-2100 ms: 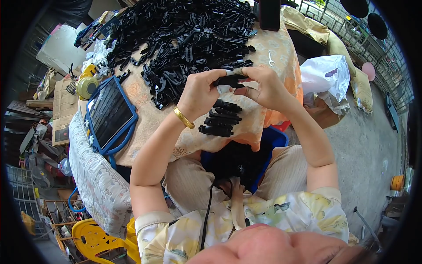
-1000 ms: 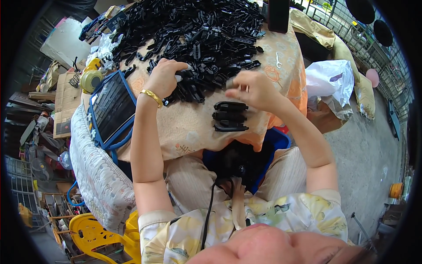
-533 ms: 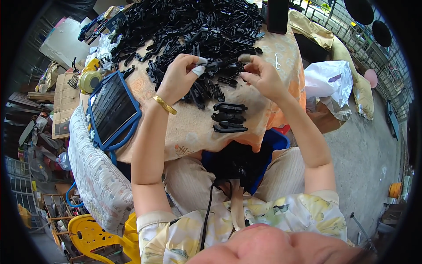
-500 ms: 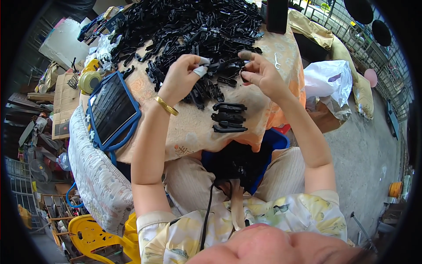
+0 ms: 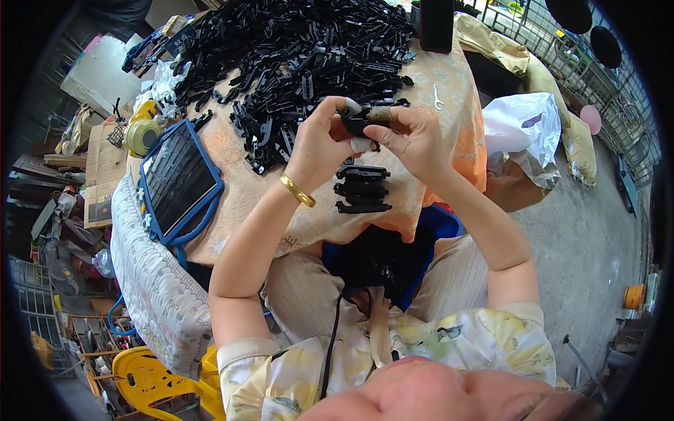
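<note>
Both hands meet over the near part of the cloth-covered table (image 5: 267, 203), in front of a large heap of black plastic clip-like parts (image 5: 295, 56). Between my left hand (image 5: 319, 140) and my right hand (image 5: 414, 137) is a small black plastic part (image 5: 357, 124), pinched by the fingers of both. White wraps cover some left fingertips, and a tan wrap is on a right finger. Fingers hide much of the part. Just nearer to me, several long black parts (image 5: 362, 189) lie side by side in a short stack.
A blue-framed tablet (image 5: 181, 184) leans at the table's left. A black upright box-like object (image 5: 436, 27) stands at the far right, near a small white hook-shaped piece (image 5: 439, 98). Below the table edge, between my knees, sits a blue bin (image 5: 449, 221) with black parts.
My hands have come closer together and toward me, now meeting on one black part. Before, they were apart over the heap's near edge, the left holding a black piece.
</note>
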A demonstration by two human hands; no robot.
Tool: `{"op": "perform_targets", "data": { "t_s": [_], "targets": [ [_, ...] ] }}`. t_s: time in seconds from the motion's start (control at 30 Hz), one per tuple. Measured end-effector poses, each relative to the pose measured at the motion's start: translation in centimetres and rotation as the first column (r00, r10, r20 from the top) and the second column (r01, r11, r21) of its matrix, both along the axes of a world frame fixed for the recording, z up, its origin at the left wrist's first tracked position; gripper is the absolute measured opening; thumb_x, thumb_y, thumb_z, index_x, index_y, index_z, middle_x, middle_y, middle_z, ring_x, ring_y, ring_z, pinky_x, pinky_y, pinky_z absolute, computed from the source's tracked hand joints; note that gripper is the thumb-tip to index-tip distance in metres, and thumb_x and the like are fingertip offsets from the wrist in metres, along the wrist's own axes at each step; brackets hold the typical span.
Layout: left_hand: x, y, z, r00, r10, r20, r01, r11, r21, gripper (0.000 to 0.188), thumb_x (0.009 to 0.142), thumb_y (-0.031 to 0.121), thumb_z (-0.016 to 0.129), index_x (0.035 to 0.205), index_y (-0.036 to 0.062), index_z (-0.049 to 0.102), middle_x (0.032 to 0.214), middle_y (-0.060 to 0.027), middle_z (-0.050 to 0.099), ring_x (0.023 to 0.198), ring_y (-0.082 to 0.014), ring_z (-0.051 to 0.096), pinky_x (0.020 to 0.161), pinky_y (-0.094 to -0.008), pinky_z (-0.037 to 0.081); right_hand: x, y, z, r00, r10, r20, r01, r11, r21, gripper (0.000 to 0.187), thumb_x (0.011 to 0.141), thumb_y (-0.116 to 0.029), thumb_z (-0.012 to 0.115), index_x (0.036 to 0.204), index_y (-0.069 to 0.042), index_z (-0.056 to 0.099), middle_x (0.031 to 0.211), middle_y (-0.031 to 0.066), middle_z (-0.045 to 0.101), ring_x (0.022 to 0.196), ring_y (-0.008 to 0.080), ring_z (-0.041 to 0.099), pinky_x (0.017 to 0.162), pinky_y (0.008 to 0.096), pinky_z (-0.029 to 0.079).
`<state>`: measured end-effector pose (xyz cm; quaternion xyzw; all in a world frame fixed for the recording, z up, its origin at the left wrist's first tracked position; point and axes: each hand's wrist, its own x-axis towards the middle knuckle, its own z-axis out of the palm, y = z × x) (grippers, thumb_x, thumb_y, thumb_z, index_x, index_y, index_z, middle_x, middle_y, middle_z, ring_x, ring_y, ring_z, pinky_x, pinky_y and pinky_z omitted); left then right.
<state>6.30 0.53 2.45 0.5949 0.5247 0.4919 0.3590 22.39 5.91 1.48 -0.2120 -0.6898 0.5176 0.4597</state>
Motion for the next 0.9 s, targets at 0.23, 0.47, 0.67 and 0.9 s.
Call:
{"op": "perform_targets", "data": {
  "t_s": [0.23, 0.47, 0.67, 0.9],
  "targets": [
    [0.1, 0.0, -0.6, 0.998, 0.045, -0.050, -0.033, 0.977, 0.213, 0.041, 0.076, -0.008, 0.059, 0.115, -0.0038, 0.046, 0.094, -0.0061, 0.059, 0.076, -0.0086, 0.060, 0.066, -0.0189, 0.050, 0.2, 0.8, -0.5, 0.944, -0.324, 0.066, 0.222, 0.767, 0.602, 0.020, 0.069, -0.015, 0.074, 0.079, -0.001, 0.065, 0.064, 0.0076, 0.057, 0.054, 0.0165, 0.053, 0.049, 0.0270, 0.041],
    [-0.2, -0.7, 0.9, 1.000, 0.007, -0.012, -0.008, 1.000, -0.002, 0.036, 0.081, 0.005, 0.062, 0.116, -0.0021, 0.054, 0.091, -0.0025, 0.062, 0.077, -0.0031, 0.055, 0.068, -0.0177, 0.048, 0.8, 1.0, -0.6, 0.916, -0.400, 0.038, 0.218, 0.575, 0.789, 0.024, 0.067, -0.018, 0.075, 0.082, -0.003, 0.064, 0.070, 0.0075, 0.058, 0.064, 0.0210, 0.057, 0.057, 0.0300, 0.044],
    [-0.2, -0.6, 0.6, 0.994, -0.074, 0.080, 0.066, 0.993, 0.103, 0.033, 0.082, 0.003, 0.062, 0.113, -0.0022, 0.056, 0.092, -0.0025, 0.063, 0.079, -0.0032, 0.056, 0.069, -0.0176, 0.048, 1.0, 1.5, 0.4, 0.983, -0.184, 0.017, 0.138, 0.793, 0.593, 0.042, 0.070, -0.031, 0.073, 0.097, -0.002, 0.062, 0.079, 0.0097, 0.061, 0.075, 0.0234, 0.059, 0.072, 0.0296, 0.046],
    [0.5, -1.2, 0.7, 0.955, 0.058, -0.292, 0.015, 0.970, 0.243, 0.035, 0.078, -0.002, 0.063, 0.112, -0.0047, 0.054, 0.089, -0.0044, 0.064, 0.086, -0.0067, 0.059, 0.072, -0.0196, 0.050, 2.4, 1.9, 0.4, 0.959, -0.075, 0.273, -0.063, 0.883, 0.465, 0.044, 0.070, -0.032, 0.073, 0.098, 0.000, 0.061, 0.079, 0.0107, 0.063, 0.072, 0.0205, 0.060, 0.069, 0.0292, 0.045]
  ]
}}
